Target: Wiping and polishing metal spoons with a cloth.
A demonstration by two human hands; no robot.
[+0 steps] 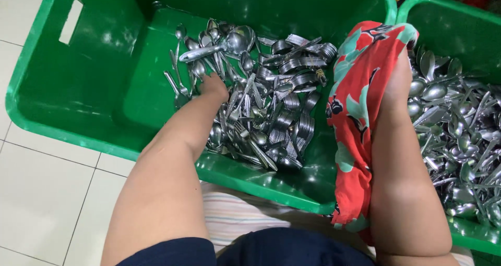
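Your two bare forearms fill the near edge of the view, one reaching into each of two green plastic tubs. Your left hand (215, 85) is pushed down into the heap of steel cutlery (271, 104) in the left tub (78, 78); its fingers are buried among the spoons and forks, so you cannot tell how far they are spread or whether they have closed on anything. Pieces in that heap are too many and too tangled to count. One large ladle-like spoon (224, 45) lies just beyond your left fingertips, on top of the pile. Your right hand (397, 83) is wrapped in one red floral cloth (360, 114), which drapes over the rim between the tubs; the hand seems curled around the cloth, though the fingers are hidden. Just to the right of that hand, a second heap of spoons (459, 135) fills the right tub (454, 20), also past counting.
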